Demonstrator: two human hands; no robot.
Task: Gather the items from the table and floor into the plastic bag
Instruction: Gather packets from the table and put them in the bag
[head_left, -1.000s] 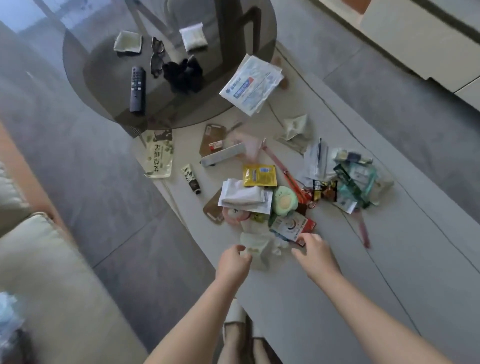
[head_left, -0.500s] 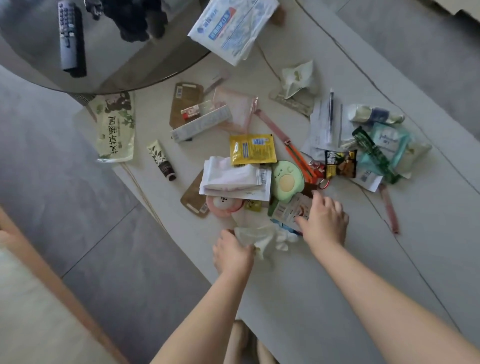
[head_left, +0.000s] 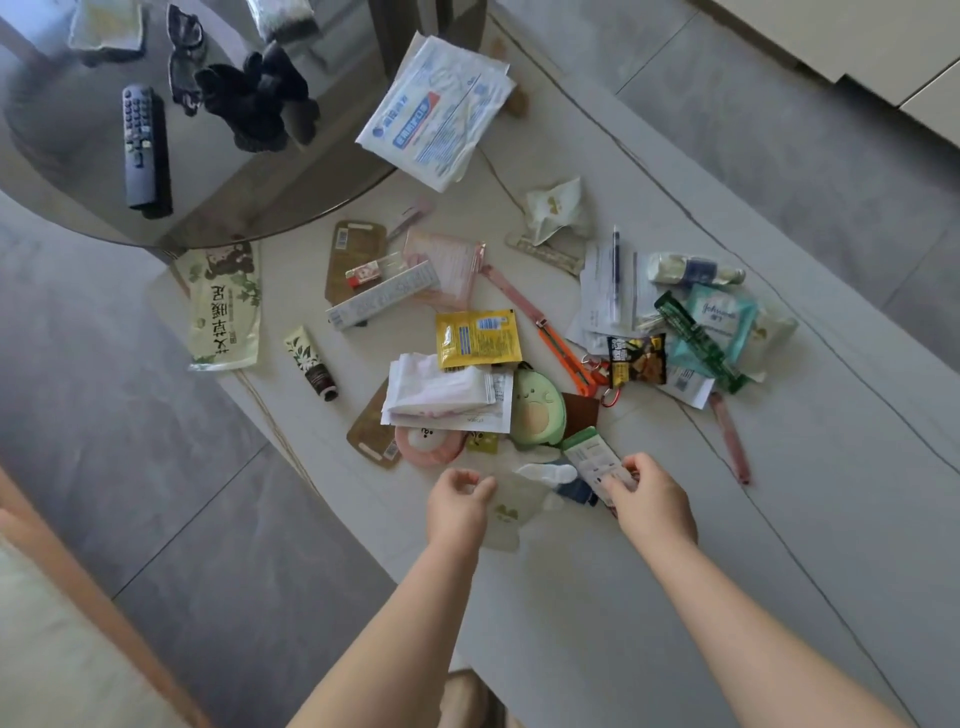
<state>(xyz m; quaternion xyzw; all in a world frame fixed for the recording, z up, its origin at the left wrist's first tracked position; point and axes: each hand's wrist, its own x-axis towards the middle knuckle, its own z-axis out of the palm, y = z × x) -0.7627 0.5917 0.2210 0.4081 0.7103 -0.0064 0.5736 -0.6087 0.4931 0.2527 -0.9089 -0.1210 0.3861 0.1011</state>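
A thin clear plastic bag (head_left: 506, 512) lies flat on the white stone table (head_left: 649, 597) near its front edge. My left hand (head_left: 457, 506) pinches the bag's left rim. My right hand (head_left: 652, 501) grips a small white and green packet (head_left: 592, 460) just right of the bag. Behind them lies a heap of items: an avocado plush (head_left: 537, 410), white tissue packs (head_left: 441, 389), a yellow sachet (head_left: 478, 338), an orange cutter (head_left: 566, 348) and a black snack packet (head_left: 636, 358).
A round dark glass table (head_left: 234, 171) at the back left carries a remote (head_left: 143, 145), glasses (head_left: 184, 57) and a black cloth (head_left: 260, 98). A mask pack (head_left: 436, 114) overhangs its edge. A hand cream tube (head_left: 311, 364) and a green pouch (head_left: 223, 306) lie left.
My right hand has drawn back from the heap, lifting the white and green packet toward the bag. My left hand keeps its hold on the bag's rim. The camera has tilted back.
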